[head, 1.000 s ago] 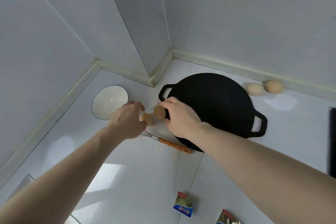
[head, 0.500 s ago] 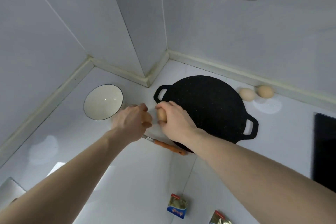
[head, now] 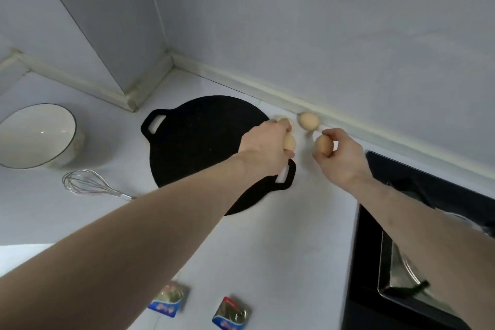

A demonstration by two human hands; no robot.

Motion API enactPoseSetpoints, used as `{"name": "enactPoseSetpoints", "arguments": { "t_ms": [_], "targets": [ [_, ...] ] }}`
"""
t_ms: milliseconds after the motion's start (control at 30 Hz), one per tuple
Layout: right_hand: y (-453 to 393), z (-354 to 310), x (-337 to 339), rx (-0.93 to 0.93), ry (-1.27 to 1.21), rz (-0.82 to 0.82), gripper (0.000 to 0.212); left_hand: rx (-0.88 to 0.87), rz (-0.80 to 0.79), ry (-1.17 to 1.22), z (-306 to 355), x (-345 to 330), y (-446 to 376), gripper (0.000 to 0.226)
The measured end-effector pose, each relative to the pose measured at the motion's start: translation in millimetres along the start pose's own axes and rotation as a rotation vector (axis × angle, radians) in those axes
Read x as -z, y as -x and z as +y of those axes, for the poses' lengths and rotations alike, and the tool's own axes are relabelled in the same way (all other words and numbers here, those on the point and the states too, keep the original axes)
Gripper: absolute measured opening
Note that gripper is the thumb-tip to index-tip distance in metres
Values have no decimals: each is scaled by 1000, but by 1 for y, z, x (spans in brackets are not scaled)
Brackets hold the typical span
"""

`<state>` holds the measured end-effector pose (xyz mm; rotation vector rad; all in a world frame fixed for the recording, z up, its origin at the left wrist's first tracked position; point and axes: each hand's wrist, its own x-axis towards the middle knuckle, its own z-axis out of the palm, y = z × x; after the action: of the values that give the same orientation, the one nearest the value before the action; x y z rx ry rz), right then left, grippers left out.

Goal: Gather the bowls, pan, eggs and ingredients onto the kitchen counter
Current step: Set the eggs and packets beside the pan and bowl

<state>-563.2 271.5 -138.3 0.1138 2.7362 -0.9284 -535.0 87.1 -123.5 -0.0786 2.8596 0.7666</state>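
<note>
A flat black pan with two handles lies on the white counter. My left hand grips a brown egg at the pan's right edge. Just right of it, my right hand pinches another brown egg above the counter. Two more eggs lie by the wall: one pale egg partly hidden behind my left hand, one tan egg beyond my right hand. A white bowl with a dark rim stands at the left.
A wire whisk lies in front of the bowl, its handle hidden under my left arm. Two small foil packets lie near the front edge. A black stove with a metal pan on it fills the right side.
Both hands, each with an egg, have moved from the spot between bowl and pan rightward across the pan to the two eggs by the wall. The view has swung right.
</note>
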Motion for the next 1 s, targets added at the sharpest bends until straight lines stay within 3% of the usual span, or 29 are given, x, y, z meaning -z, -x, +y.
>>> {"name": "enactPoseSetpoints", "arguments": {
  "t_ms": [433,700,1000],
  "targets": [
    [-38,23,-1,22,54,-7,41,-30,-44,-41,31,-46,-45,47],
    [-34,29,-1,64,98,-16,60,-22,-9,-70,30,-41,-40,48],
    [-19,23,6,36,26,-18,62,-43,65,-7,22,-26,-22,53]
  ]
}}
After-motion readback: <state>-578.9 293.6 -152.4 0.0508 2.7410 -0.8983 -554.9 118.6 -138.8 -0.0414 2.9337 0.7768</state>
